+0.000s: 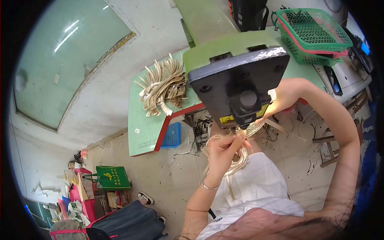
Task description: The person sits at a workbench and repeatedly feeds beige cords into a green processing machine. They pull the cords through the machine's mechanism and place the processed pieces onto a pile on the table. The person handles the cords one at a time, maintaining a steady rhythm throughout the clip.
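One pale green table (146,138) with a red edge spreads beside and beyond the green-and-black machine (232,80), whose black head juts toward me. To the right of the machine stand stacked green and pink baskets (324,48); to its left, a heap of beige straps (162,90) lies on the table. My right hand (277,105) reaches partly behind the machine's head, its fingertips hidden, so I cannot tell whether they grip. Just below that head, my left hand (225,150) pinches pale gold straps (243,159) between thumb and forefinger, their loops hanging above my lap (256,180)
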The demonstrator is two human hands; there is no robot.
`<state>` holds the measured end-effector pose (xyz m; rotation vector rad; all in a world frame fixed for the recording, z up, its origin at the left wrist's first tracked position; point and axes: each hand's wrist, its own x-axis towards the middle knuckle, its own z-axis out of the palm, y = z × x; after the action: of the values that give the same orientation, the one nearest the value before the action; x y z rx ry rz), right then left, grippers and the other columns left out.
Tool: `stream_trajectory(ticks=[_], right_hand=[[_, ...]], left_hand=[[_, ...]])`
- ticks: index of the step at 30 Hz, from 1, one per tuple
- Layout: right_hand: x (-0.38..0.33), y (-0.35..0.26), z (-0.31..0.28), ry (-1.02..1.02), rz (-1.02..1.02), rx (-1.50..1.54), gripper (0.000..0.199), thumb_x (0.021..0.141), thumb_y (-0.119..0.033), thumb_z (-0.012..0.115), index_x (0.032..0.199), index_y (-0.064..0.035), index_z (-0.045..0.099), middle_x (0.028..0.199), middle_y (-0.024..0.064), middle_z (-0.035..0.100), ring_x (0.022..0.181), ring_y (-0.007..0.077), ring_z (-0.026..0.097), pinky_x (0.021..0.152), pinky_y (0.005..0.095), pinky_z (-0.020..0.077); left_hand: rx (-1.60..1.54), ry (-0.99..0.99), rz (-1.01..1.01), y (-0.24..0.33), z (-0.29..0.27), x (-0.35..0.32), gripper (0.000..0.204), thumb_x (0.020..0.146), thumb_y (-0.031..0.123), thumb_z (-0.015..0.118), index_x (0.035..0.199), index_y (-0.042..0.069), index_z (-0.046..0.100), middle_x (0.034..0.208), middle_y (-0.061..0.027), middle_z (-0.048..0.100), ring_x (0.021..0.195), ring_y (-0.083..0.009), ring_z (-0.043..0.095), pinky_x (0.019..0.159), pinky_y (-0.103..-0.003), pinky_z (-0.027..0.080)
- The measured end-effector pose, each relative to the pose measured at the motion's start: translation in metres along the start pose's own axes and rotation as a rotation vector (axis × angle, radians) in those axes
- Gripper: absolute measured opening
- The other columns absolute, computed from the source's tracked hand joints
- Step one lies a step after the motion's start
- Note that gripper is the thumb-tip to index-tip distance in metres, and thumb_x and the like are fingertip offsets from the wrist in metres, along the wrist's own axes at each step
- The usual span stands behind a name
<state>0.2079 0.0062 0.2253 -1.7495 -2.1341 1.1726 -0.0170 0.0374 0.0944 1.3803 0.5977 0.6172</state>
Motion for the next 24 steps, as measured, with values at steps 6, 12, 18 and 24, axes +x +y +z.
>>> stream_trajectory(ticks=[6, 12, 18, 24], right_hand=[[0.021, 0.039, 0.009, 0.093, -0.222, -0.086, 0.026, 0.081, -0.028, 0.069, 0.087, -0.0028, 0.064, 0.075, 0.0041, 0.062, 0.069, 0.0135, 0.054, 0.065, 0.0285, 0.0444], [0.022, 0.021, 0.014, 0.194, -0.531, 0.049, 0.039, 0.08, -0.026, 0.068, 0.111, -0.0047, 0.058, 0.105, 0.0109, 0.061, 0.093, 0.021, 0.056, 0.084, 0.0317, 0.0438], [0.006, 0.009, 0.009, 0.21, -0.201, -0.171, 0.033, 0.076, -0.029, 0.07, 0.097, -0.0049, 0.063, 0.092, 0.0081, 0.065, 0.099, 0.022, 0.054, 0.088, 0.0356, 0.042], [0.008, 0.028, 0.012, 0.238, -0.204, 0.1, 0.018, 0.074, -0.02, 0.07, 0.081, -0.0043, 0.065, 0.073, 0.0043, 0.064, 0.078, 0.0155, 0.057, 0.072, 0.0316, 0.0457]], left_hand=[[-0.118, 0.132, -0.004, 0.004, -0.004, -0.009, 0.02, 0.089, 0.012, 0.057, 0.08, -0.002, 0.066, 0.068, -0.0034, 0.061, 0.057, -0.0041, 0.045, 0.053, -0.018, 0.032], [-0.119, 0.27, 0.068, 0.007, -0.037, -0.016, 0.015, 0.088, 0.011, 0.058, 0.081, -0.001, 0.065, 0.068, -0.0001, 0.057, 0.059, -0.0041, 0.046, 0.054, -0.019, 0.035], [-0.238, 0.308, 0.062, 0.022, -0.082, 0.012, 0.015, 0.085, 0.009, 0.057, 0.078, -0.003, 0.061, 0.063, 0.0022, 0.048, 0.056, -0.0043, 0.036, 0.051, -0.019, 0.025], [0.285, 0.843, 0.613, 0.047, -0.05, -0.024, 0.024, 0.089, 0.013, 0.057, 0.107, -0.002, 0.057, 0.078, 0.0009, 0.054, 0.07, -0.0097, 0.049, 0.064, -0.021, 0.04]])
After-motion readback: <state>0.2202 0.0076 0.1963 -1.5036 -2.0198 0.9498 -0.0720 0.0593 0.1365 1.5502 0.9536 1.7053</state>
